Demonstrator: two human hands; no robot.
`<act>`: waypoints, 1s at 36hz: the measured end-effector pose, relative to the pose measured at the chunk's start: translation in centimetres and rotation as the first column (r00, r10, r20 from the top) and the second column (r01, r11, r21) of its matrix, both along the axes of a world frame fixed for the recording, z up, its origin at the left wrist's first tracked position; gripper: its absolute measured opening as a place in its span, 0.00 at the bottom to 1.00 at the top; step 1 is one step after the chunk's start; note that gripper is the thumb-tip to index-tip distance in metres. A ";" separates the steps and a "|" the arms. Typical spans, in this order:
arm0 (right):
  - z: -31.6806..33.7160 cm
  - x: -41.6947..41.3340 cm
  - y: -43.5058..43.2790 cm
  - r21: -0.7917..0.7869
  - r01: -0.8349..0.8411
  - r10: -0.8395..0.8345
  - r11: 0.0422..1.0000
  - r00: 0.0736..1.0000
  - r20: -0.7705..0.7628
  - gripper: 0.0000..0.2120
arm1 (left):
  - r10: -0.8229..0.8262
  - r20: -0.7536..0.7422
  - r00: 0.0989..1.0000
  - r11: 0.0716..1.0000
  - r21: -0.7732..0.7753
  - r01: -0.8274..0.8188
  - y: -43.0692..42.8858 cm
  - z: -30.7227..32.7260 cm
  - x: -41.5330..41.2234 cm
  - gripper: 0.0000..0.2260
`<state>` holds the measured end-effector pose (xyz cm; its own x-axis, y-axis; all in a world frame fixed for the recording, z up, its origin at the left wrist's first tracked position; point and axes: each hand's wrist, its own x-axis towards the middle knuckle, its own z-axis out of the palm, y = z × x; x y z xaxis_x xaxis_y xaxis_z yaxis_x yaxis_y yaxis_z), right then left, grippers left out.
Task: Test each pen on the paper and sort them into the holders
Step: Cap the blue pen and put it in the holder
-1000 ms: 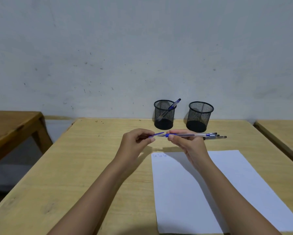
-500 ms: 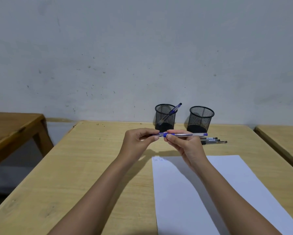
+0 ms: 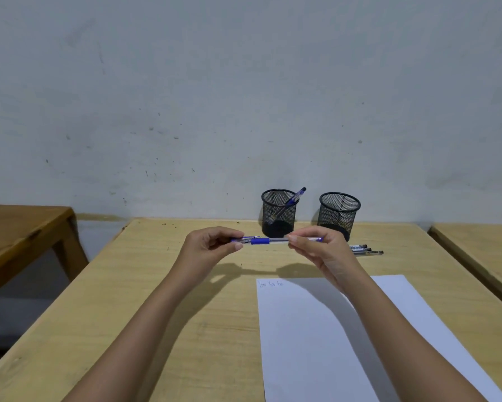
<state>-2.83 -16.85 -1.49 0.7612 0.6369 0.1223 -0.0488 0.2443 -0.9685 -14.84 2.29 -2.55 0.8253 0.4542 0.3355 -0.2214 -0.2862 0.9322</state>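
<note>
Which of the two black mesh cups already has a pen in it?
The left holder. A blue pen leans out over its rim, while the right holder shows no pen.

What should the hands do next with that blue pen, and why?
Probably put the blue pen into a mesh holder. The left hand seems to be pressing its cap on, and scribbles already mark the paper, so testing looks done. Likely the left holder, which has a similar pen.
</note>
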 end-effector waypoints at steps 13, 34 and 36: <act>1.7 0.7 0.8 -0.461 0.084 0.184 0.883 0.844 0.505 0.10 | -0.034 0.091 0.995 0.999 0.041 0.031 0.4 4.2 2.7 0.07; 1.0 8.5 5.7 0.042 0.477 -0.455 0.878 0.803 0.384 0.05 | 0.041 -0.226 0.973 0.976 0.216 0.009 1.2 -0.5 14.8 0.31; 0.6 9.0 6.3 0.017 0.493 -0.454 0.870 0.787 0.419 0.03 | 0.040 -0.221 0.974 0.973 0.229 0.012 1.3 -0.8 15.3 0.24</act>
<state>6.18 -10.52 -0.87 0.8669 0.2324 0.4410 0.4426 0.0479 -0.8954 0.47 3.63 -3.32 0.8848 0.3996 0.2395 -0.0101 -0.4976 0.8673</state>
